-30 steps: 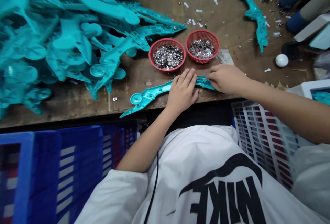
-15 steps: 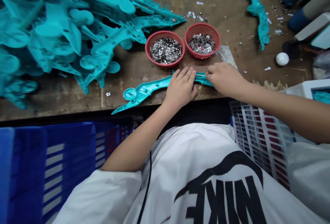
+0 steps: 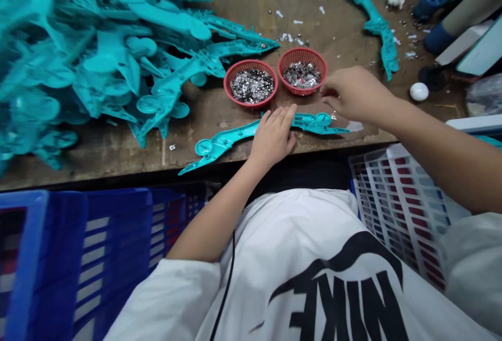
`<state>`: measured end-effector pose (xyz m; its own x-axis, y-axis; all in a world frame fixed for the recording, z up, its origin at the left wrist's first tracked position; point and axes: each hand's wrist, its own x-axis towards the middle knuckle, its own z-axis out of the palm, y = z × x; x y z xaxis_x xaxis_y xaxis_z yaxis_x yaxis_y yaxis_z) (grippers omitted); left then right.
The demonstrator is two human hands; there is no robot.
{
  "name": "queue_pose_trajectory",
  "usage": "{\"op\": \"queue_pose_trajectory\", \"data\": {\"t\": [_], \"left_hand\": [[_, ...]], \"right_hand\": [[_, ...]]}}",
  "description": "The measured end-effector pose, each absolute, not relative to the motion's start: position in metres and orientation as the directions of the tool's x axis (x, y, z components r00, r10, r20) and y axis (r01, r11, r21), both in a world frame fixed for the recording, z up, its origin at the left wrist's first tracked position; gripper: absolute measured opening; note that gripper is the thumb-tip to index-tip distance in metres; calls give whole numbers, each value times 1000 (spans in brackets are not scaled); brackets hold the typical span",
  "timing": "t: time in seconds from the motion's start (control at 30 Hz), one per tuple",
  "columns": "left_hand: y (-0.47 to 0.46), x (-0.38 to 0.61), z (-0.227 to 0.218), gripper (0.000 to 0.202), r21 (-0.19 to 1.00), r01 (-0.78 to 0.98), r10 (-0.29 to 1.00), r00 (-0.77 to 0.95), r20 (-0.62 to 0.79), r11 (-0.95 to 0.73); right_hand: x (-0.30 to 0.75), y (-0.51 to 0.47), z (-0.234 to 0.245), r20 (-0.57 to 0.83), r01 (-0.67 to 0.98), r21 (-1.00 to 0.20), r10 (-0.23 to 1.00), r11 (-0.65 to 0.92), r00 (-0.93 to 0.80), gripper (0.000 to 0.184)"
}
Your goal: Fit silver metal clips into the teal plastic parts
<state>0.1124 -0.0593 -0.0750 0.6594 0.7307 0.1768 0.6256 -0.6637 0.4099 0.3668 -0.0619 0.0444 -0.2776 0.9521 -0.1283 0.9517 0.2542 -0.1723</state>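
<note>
A long turquoise plastic bow-shaped piece [image 3: 231, 136] lies along the table's front edge, its ribbed inner side facing up. My left hand [image 3: 273, 134] rests flat across its middle, fingers stretched out. My right hand [image 3: 355, 92] is raised above the piece's right end, just right of the baskets. Its fingers are bent with thumb and fingertips slightly apart, and I see nothing between them. Two red baskets stand behind the piece: the left basket [image 3: 251, 104] and the right basket [image 3: 301, 91] both hold small shiny metal parts [image 3: 252, 86].
A large heap of turquoise plastic pieces [image 3: 105, 64] covers the table's left side. Another turquoise piece [image 3: 378, 22] lies at the back right, near a white ball [image 3: 419, 91]. Below the edge stand blue crates [image 3: 113, 257] at left and a white crate [image 3: 403, 200] at right.
My right hand has lifted off the turquoise piece and moved up and right, uncovering its right end. My left hand stays on the piece. The camera view has shifted slightly.
</note>
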Motion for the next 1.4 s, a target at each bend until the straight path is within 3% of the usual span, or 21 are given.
{"op": "queue_pose_trajectory", "data": {"t": [0.17, 0.3, 0.57, 0.73, 0.93, 1.07, 1.13, 1.3, 1.4], "left_hand": [[-61, 113, -69, 58, 391, 625, 719, 676, 162, -676], [-60, 112, -68, 58, 390, 628, 720, 677, 153, -674], [-58, 112, -70, 56, 392, 631, 722, 677, 143, -670], [-59, 111, -70, 57, 379, 636, 719, 682, 132, -672], [-59, 111, -71, 61, 393, 645, 736, 664, 136, -655], [-59, 111, -72, 56, 373, 642, 727, 669, 154, -670], [-59, 110, -73, 53, 367, 640, 725, 666, 174, -675], [-57, 107, -76, 52, 356, 634, 720, 660, 214, -687], [-57, 105, -77, 50, 333, 635, 713, 663, 228, -697]], "right_hand": [[362, -56, 12, -44, 843, -499, 965, 202, -257, 38], [354, -61, -9, -51, 802, -567, 964, 187, -261, 33], [342, -66, -2, -51, 884, -429, 973, 183, -226, 42], [339, -69, 1, -69, 890, -415, 968, 192, -241, 42], [341, -73, -8, 50, 853, -422, 947, 307, -317, 33], [348, -66, -3, 45, 862, -421, 955, 283, -292, 38], [354, -61, 3, 12, 889, -354, 952, 289, -305, 42], [365, -53, 9, -194, 958, -4, 940, 286, -281, 47], [361, -57, 6, -182, 941, 59, 931, 332, -317, 50]]}}
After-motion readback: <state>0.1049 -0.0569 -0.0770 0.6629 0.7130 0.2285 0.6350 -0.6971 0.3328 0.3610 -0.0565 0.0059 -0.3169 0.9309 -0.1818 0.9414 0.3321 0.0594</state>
